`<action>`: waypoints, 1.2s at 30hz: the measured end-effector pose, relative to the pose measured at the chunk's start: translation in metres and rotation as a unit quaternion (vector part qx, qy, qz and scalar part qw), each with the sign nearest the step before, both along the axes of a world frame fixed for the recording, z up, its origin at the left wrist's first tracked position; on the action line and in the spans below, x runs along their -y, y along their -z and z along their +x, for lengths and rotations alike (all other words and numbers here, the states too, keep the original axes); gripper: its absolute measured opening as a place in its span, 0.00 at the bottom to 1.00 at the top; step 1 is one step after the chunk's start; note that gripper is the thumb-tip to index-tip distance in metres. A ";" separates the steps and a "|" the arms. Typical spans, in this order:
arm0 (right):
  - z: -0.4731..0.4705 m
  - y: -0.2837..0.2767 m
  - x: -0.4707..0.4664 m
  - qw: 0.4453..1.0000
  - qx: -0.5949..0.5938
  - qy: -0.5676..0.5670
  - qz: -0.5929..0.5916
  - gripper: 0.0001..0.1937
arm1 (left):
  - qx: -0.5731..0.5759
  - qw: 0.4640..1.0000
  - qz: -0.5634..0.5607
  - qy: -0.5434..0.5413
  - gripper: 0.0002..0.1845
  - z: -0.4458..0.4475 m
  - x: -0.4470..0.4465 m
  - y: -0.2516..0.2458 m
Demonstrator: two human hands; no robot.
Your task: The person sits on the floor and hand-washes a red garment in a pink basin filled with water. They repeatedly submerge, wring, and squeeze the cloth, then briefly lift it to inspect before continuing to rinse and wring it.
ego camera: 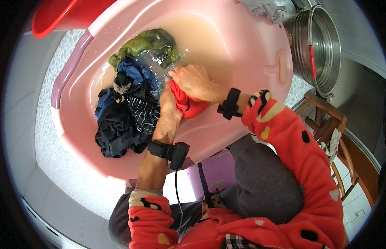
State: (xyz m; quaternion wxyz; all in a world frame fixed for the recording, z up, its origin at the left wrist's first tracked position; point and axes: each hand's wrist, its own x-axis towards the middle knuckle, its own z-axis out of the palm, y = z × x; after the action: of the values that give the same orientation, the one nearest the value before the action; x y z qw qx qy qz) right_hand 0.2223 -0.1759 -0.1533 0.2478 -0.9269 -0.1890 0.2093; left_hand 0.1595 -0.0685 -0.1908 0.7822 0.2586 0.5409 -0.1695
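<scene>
Both my hands grip a wet red cloth [193,107] over a large pink plastic tub [252,46]. My left hand [169,104] holds the cloth from the near left, thumb pointing up. My right hand [194,81] lies over its top, fingers curled around it. Cloudy tan water [202,37] fills the tub's bottom, with ripples beside my fingers. Left of my hands lies a heap of wet clothes: a green garment [149,42] partly underwater, a blue cloth [135,71], a black striped cloth [143,112] and a dark garment [113,133].
A red plastic basin [56,18] borders the tub at upper left. At right stand a metal bucket [326,53] with a red-gripped handle and a wooden chair [329,109]. Grey cloth [263,7] hangs on the far rim. A purple container [211,171] sits below the near rim.
</scene>
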 end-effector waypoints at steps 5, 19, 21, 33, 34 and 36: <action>0.052 0.034 0.042 0.997 0.049 0.052 0.022 0.27 | 0.179 0.980 0.082 0.040 0.24 0.017 -0.024 0.002; 0.061 0.031 0.066 0.991 0.095 0.062 -0.066 0.26 | 0.237 0.476 0.710 0.461 0.28 -0.004 -0.015 -0.013; 0.060 0.021 0.067 0.995 0.091 0.008 -0.034 0.24 | 0.225 0.472 0.700 0.487 0.23 -0.001 -0.015 -0.006; 0.067 0.018 0.081 0.973 -0.046 -0.096 0.206 0.04 | 0.221 0.749 0.418 0.464 0.05 -0.005 -0.029 -0.024; 0.066 0.017 0.083 0.962 -0.123 -0.067 0.235 0.05 | 0.228 0.745 0.436 0.451 0.10 -0.005 -0.031 -0.024; 0.062 0.019 0.084 0.970 -0.118 -0.032 0.211 0.05 | 0.305 0.746 0.439 0.397 0.13 -0.007 -0.033 -0.020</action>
State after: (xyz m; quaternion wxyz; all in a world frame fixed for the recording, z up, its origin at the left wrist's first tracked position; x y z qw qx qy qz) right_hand 0.2845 -0.2601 -0.1725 0.4513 -0.8161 -0.2277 0.2802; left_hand 0.1526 -0.0357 -0.1704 0.5674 0.8029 0.1370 -0.1208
